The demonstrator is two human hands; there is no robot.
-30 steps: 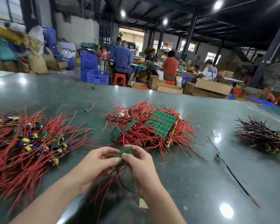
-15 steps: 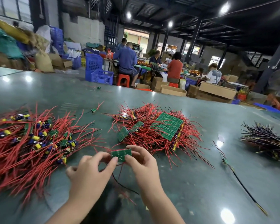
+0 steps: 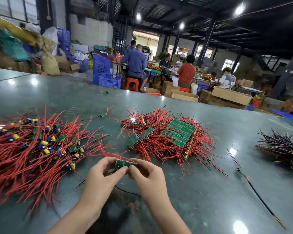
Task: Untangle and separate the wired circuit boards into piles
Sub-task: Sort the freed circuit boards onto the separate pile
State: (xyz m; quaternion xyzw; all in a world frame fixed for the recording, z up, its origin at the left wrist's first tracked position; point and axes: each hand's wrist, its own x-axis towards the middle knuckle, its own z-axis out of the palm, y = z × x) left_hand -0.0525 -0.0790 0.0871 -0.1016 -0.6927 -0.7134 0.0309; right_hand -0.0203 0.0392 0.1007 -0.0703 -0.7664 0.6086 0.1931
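Green small board pinched between both your hands, left hand and right hand, fingers curled on its edges, held over the near desk. Wires hang below. Red-wired pile left, board stack pile beyond, dark-wired pile far right.

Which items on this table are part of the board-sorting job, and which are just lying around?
Part of the job:
- small green circuit board, pinched between left hand and right hand
- centre pile of panels and red wires
- left pile of separated boards

Lying about:
- dark wire bundle at right
- loose black lead
- stray board beyond the piles
- blue crates in the background
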